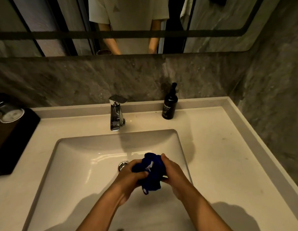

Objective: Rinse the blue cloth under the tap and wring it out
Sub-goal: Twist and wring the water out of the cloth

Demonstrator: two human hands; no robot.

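Head: both hands grip blue cloth point(150, 170) above sink point(88, 164), seemingly mid-basin.

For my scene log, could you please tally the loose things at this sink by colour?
Blue: 1, the cloth, gripped by the left hand and right hand
Black: 1, the pump bottle
Total: 2

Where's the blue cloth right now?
Head view, low centre: the blue cloth is bunched between the left hand and right hand, over the basin, near the drain.
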